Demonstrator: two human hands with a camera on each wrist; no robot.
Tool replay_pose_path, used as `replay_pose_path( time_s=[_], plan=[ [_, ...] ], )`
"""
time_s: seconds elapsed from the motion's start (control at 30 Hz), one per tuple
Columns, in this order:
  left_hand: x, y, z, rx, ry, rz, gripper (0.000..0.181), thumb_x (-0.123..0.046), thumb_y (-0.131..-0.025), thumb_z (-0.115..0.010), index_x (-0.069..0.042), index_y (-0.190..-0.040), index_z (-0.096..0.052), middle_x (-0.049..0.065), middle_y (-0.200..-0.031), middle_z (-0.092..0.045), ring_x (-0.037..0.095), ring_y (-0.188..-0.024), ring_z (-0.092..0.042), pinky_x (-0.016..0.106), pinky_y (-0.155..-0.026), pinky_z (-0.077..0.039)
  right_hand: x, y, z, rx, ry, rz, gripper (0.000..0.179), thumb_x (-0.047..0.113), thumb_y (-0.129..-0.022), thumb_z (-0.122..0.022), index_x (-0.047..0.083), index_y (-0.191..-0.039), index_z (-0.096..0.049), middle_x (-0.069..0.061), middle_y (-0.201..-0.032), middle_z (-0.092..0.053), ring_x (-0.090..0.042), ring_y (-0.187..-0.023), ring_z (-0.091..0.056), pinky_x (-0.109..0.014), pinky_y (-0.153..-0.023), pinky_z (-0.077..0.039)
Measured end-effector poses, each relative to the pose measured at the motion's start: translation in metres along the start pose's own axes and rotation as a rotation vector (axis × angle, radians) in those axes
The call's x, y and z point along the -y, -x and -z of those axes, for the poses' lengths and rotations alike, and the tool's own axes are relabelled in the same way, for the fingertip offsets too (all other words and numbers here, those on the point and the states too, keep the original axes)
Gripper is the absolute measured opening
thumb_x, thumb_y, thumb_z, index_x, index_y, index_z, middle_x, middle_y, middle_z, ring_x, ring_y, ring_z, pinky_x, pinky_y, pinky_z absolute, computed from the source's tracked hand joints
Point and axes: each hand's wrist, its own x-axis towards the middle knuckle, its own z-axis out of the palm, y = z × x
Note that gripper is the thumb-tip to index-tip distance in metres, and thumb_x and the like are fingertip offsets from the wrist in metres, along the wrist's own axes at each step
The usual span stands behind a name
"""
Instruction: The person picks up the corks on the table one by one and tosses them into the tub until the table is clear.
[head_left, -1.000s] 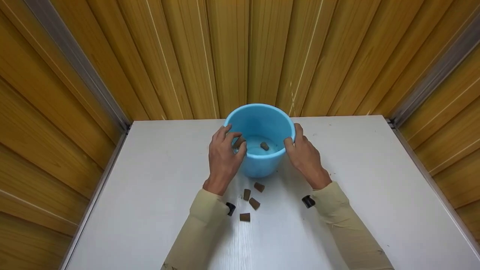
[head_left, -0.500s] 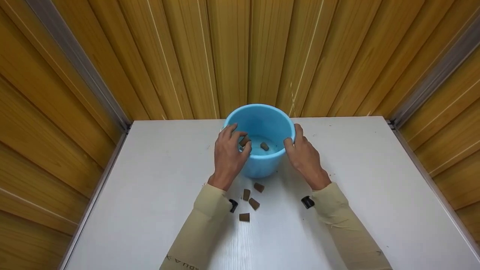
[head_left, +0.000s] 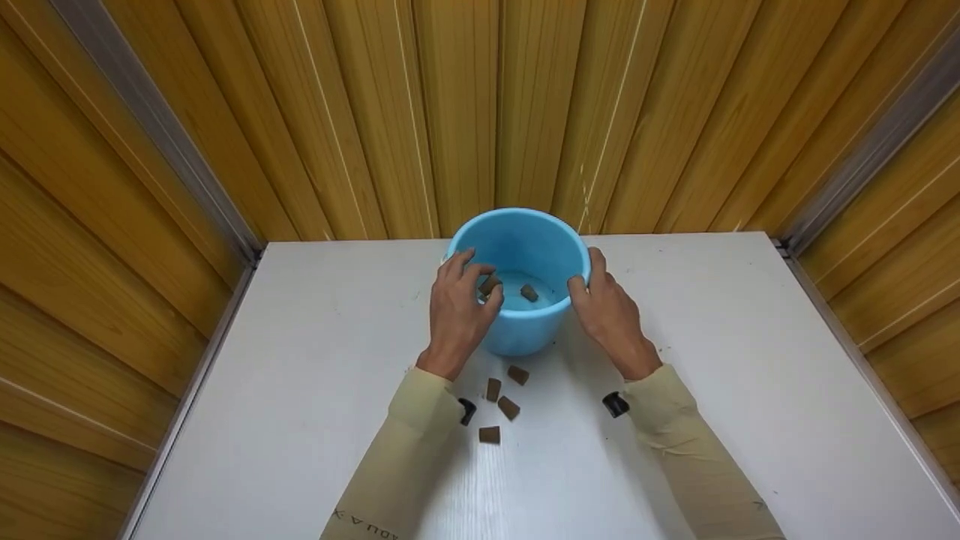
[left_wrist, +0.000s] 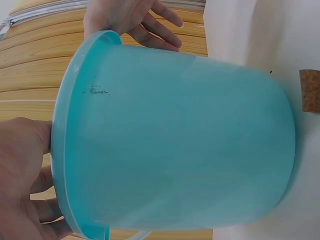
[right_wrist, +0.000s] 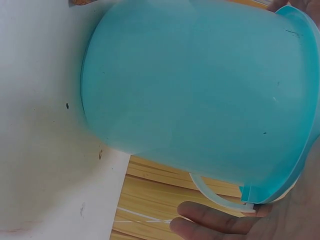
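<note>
A light blue bucket point(head_left: 521, 330) stands at the back middle of the white table, its open top tilted towards me in the head view. My left hand point(head_left: 459, 315) is at its left rim, pinching a brown cork stopper point(head_left: 490, 284) between thumb and index finger over the opening. On the bucket's floor lies another cork stopper point(head_left: 529, 292). My right hand point(head_left: 609, 315) grips the right rim with the thumb at the edge and the fingers outside, close to the white handle point(right_wrist: 215, 197). The held cork is hidden in both wrist views.
Several loose cork stoppers point(head_left: 508, 407) lie on the table point(head_left: 315, 375) between my forearms, in front of the bucket. Wood-patterned panels point(head_left: 495, 112) rise behind the table and on both sides. A black piece point(head_left: 616, 405) sticks out at each wrist.
My left hand has shifted slightly right with the cork, further over the bucket's opening, and now stays still. The right hand and the bucket hold their place.
</note>
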Motion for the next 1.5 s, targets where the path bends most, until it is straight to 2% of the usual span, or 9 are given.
replay_pose_path(
  time_s=[0.2, 0.33, 0.47, 0.67, 0.77, 0.97, 1.07, 1.27, 1.5],
  plan=[
    [-0.001, 0.0, 0.001, 0.014, 0.017, 0.039, 0.024, -0.018, -0.094, -0.08, -0.005, -0.115, -0.078, 0.017, -0.146, -0.062, 0.038, -0.143, -0.05, 0.057, -0.116, -0.04, 0.001, 0.0, 0.0, 0.003, 0.002, -0.015, 0.057, 0.031, -0.107, -0.037, 0.011, -0.159, -0.026, -0.021, -0.14, -0.063, -0.034, -0.106, -0.065, -0.054, -0.083, -0.054],
    [-0.001, 0.0, 0.001, 0.023, 0.018, 0.049, 0.026, -0.017, -0.094, -0.08, -0.005, -0.116, -0.077, 0.017, -0.147, -0.061, 0.038, -0.144, -0.049, 0.056, -0.116, -0.04, 0.001, -0.001, 0.0, 0.003, 0.003, -0.018, 0.057, 0.031, -0.107, -0.037, 0.011, -0.159, -0.027, -0.02, -0.141, -0.063, -0.034, -0.109, -0.065, -0.057, -0.087, -0.055],
    [0.0, 0.0, 0.001, 0.03, 0.022, 0.059, 0.026, -0.016, -0.094, -0.08, -0.005, -0.117, -0.077, 0.016, -0.148, -0.06, 0.038, -0.144, -0.049, 0.056, -0.116, -0.04, 0.001, 0.0, 0.0, -0.002, 0.009, -0.017, 0.057, 0.032, -0.107, -0.037, 0.011, -0.159, -0.027, -0.021, -0.141, -0.063, -0.034, -0.108, -0.065, -0.056, -0.085, -0.055],
    [0.001, 0.001, -0.001, -0.002, 0.034, 0.045, 0.026, -0.015, -0.092, -0.081, -0.003, -0.115, -0.077, 0.018, -0.146, -0.061, 0.038, -0.142, -0.05, 0.054, -0.115, -0.043, 0.001, 0.001, 0.0, -0.029, -0.002, -0.004, 0.057, 0.032, -0.106, -0.037, 0.011, -0.158, -0.03, -0.019, -0.133, -0.066, -0.032, -0.103, -0.066, -0.051, -0.077, -0.054],
    [0.003, 0.004, -0.001, -0.027, 0.044, 0.051, 0.032, -0.017, -0.092, -0.082, -0.003, -0.119, -0.074, 0.018, -0.147, -0.06, 0.038, -0.143, -0.05, 0.053, -0.114, -0.044, 0.001, 0.002, 0.0, -0.027, -0.004, 0.001, 0.057, 0.032, -0.106, -0.037, 0.011, -0.158, -0.029, -0.019, -0.134, -0.066, -0.032, -0.104, -0.067, -0.052, -0.079, -0.054],
    [0.006, 0.013, 0.0, -0.078, 0.108, 0.12, 0.052, -0.025, -0.092, -0.083, -0.001, -0.135, -0.064, 0.018, -0.155, -0.053, 0.037, -0.145, -0.048, 0.053, -0.113, -0.045, 0.001, 0.0, 0.0, -0.011, 0.005, -0.002, 0.058, 0.033, -0.106, -0.036, 0.01, -0.159, -0.027, -0.021, -0.137, -0.064, -0.034, -0.107, -0.066, -0.056, -0.083, -0.056],
    [0.008, 0.018, 0.001, -0.094, 0.146, 0.151, 0.057, -0.027, -0.093, -0.083, -0.002, -0.139, -0.061, 0.018, -0.156, -0.052, 0.037, -0.145, -0.047, 0.053, -0.113, -0.045, 0.002, -0.001, 0.001, -0.005, 0.01, -0.005, 0.059, 0.034, -0.107, -0.035, 0.01, -0.16, -0.026, -0.022, -0.139, -0.063, -0.035, -0.106, -0.066, -0.056, -0.084, -0.056],
    [0.009, 0.025, 0.003, -0.1, 0.169, 0.186, 0.058, -0.029, -0.094, -0.083, -0.003, -0.141, -0.06, 0.017, -0.157, -0.052, 0.036, -0.147, -0.047, 0.055, -0.114, -0.043, 0.001, 0.0, 0.001, -0.003, 0.011, -0.016, 0.058, 0.033, -0.107, -0.036, 0.011, -0.159, -0.027, -0.021, -0.139, -0.063, -0.035, -0.107, -0.066, -0.057, -0.085, -0.056],
    [0.01, 0.03, 0.006, -0.097, 0.186, 0.2, 0.059, -0.03, -0.094, -0.083, -0.004, -0.142, -0.06, 0.016, -0.158, -0.051, 0.036, -0.146, -0.047, 0.056, -0.114, -0.043, 0.001, 0.0, 0.001, -0.014, 0.004, -0.012, 0.056, 0.032, -0.106, -0.037, 0.011, -0.158, -0.029, -0.019, -0.133, -0.066, -0.032, -0.1, -0.065, -0.052, -0.079, -0.055]
  ],
)
